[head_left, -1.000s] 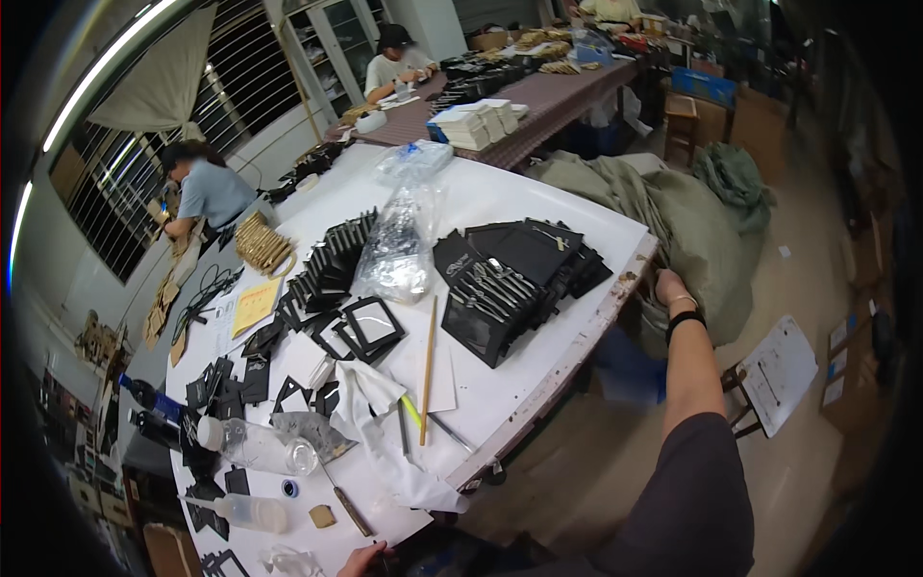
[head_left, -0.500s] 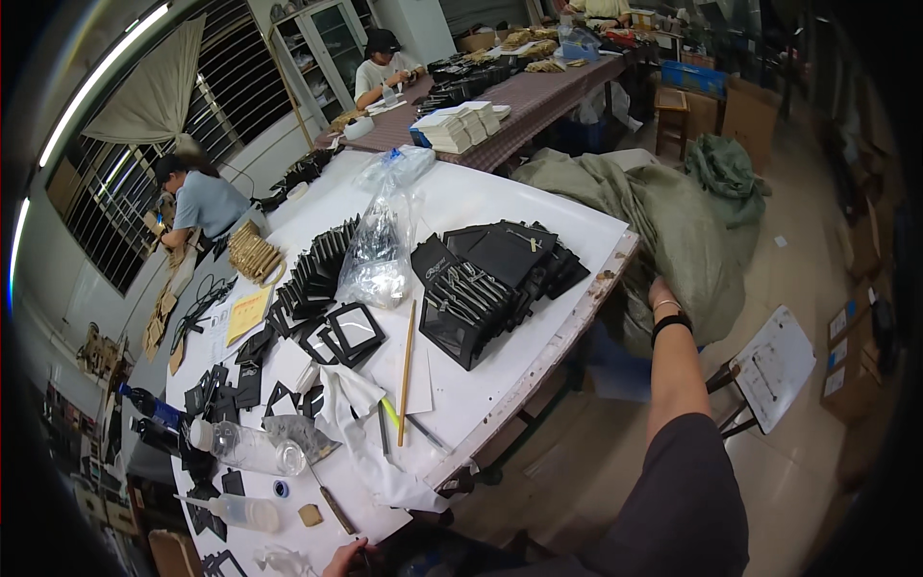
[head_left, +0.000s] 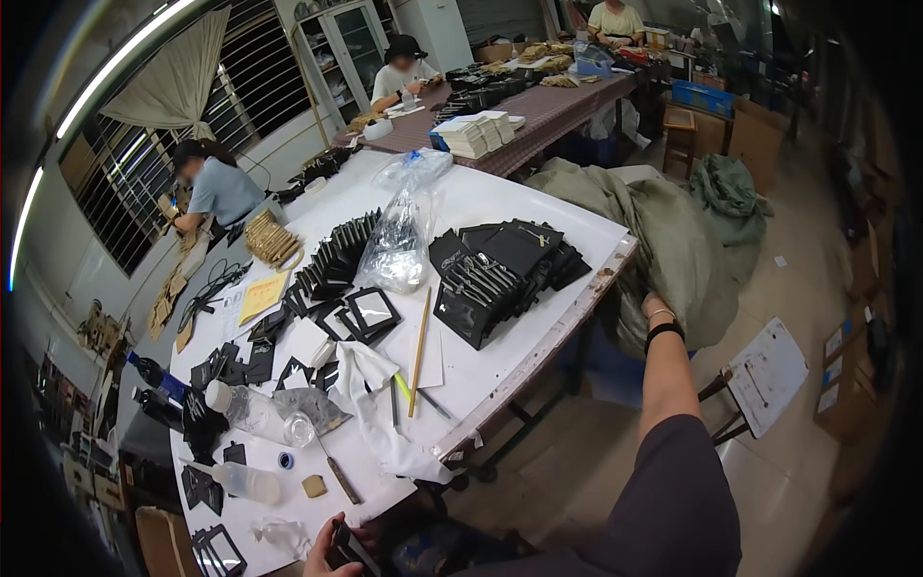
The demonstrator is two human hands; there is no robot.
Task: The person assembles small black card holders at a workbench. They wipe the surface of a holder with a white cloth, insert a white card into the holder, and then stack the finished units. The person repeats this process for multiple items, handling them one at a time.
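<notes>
At the lower edge, my left hand (head_left: 327,558) grips a small flat black piece (head_left: 352,550) beside the white table's near corner; its exact kind is hard to make out. My right arm, with a bracelet and a black wristband, stretches out beyond the table's right edge. There my right hand (head_left: 658,310) reaches against a large grey-green sack (head_left: 687,260), its fingers mostly hidden in the folds. Nearest my left hand on the table are an awl-like tool with a dark handle (head_left: 342,481), a small tan block (head_left: 313,487) and a crumpled white tissue (head_left: 281,535).
On the white table (head_left: 529,361) lie stacked black cases (head_left: 500,279), a clear plastic bag (head_left: 399,245), a wooden stick (head_left: 420,356), a white cloth (head_left: 370,385) and plastic bottles (head_left: 260,413). A stool (head_left: 764,380) stands right of the sack. Several people sit at farther tables.
My left hand has risen further into view, and the black piece in it now shows. My right hand stays at the sack. The view has shifted slightly.
</notes>
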